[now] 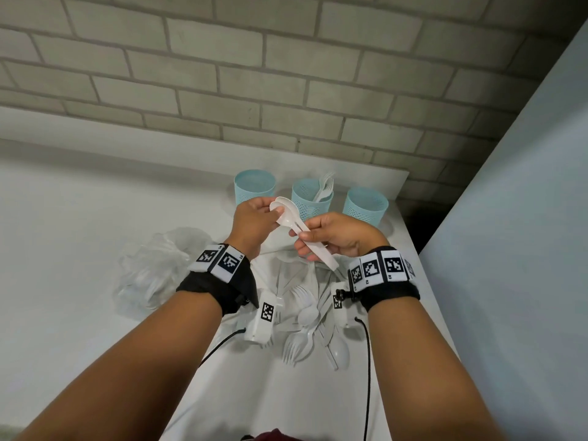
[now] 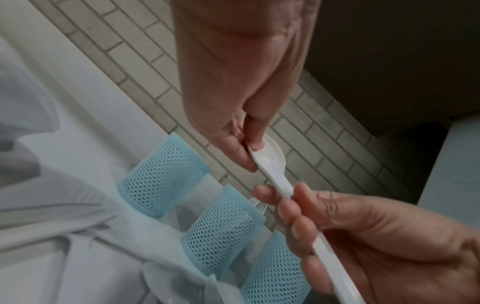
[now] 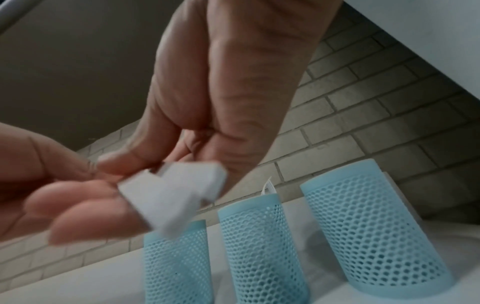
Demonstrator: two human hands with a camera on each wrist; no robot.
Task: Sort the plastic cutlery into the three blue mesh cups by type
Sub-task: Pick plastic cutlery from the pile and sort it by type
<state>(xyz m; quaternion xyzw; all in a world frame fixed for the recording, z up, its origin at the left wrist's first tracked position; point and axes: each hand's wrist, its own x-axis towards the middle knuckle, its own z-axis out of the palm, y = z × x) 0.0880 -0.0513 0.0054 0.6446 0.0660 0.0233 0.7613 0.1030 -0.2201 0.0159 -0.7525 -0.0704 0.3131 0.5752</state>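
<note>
Two white plastic spoons [image 1: 288, 214] lie stacked together in the air in front of the cups. My left hand [image 1: 254, 214] pinches their bowls [image 2: 270, 158] between thumb and fingers. My right hand [image 1: 331, 237] grips the handles, whose square ends [image 3: 176, 195] stick out near the wrist. Three blue mesh cups stand in a row by the brick wall: the left cup [image 1: 254, 186] and the right cup [image 1: 366, 205] look empty from the head view, while the middle cup [image 1: 310, 198] holds white forks [image 1: 324, 186]. A pile of white cutlery [image 1: 305, 313] lies on the white counter below my wrists.
A crumpled clear plastic bag [image 1: 156, 268] lies on the counter to the left of the pile. The counter's right edge [image 1: 423, 281] runs close to the right cup and my right wrist. A pale wall panel [image 1: 525, 218] rises at the right.
</note>
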